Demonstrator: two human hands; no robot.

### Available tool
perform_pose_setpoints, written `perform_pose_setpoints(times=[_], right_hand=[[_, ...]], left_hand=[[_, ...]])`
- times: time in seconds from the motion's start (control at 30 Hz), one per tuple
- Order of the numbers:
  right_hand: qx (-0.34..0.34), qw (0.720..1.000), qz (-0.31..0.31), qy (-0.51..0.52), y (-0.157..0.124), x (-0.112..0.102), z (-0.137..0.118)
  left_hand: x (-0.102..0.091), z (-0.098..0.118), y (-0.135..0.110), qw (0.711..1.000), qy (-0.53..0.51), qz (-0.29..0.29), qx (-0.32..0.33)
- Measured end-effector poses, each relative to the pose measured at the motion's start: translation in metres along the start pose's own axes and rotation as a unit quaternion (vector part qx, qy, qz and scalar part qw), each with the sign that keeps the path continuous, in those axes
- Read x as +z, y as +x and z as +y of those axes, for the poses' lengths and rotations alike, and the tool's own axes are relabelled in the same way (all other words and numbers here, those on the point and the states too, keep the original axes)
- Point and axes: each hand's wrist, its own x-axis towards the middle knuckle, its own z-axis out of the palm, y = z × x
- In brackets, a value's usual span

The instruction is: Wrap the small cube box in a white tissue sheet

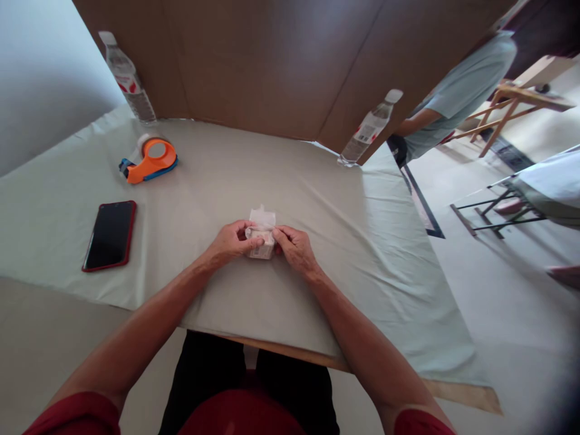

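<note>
A small pale box point(261, 249) with faint printing sits on the cloth-covered table in front of me. Thin whitish translucent wrap point(263, 217) stands up from its far top edge. My left hand point(234, 240) grips the box's left side, its thumb lying across the near top. On the other side, my right hand point(293, 246) pinches the wrap at the box's right top corner between thumb and fingers. Some fingertips of both hands are hidden behind the box and wrap.
An orange tape dispenser point(151, 162) and a red-cased phone point(110, 235) lie at left. Two water bottles point(129, 81) point(369, 130) stand before a brown cardboard panel point(272, 66). Beyond the table's right side is a person in a light blue shirt point(471, 75).
</note>
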Motion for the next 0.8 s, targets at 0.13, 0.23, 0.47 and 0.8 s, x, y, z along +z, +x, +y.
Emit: perform_pose_setpoints(times=[0.13, 0.23, 0.47, 0.8], right_hand=[[0.001, 1.0, -0.007, 0.017, -0.001, 0.001, -0.003], [0.011, 0.999, -0.045, 0.023, -0.001, 0.001, -0.004], [0.018, 0.992, -0.122, 0.026, 0.005, -0.006, -0.003], [-0.003, 0.999, 0.048, -0.011, 0.01, -0.011, 0.002]], left_hand=[[-0.002, -0.001, 0.0, 1.0, 0.023, -0.015, 0.008], [-0.003, -0.004, 0.0, 0.999, 0.024, -0.028, 0.014], [-0.003, -0.003, 0.0, 0.999, 0.009, -0.036, 0.013], [-0.004, -0.002, 0.001, 0.996, 0.068, -0.045, 0.034]])
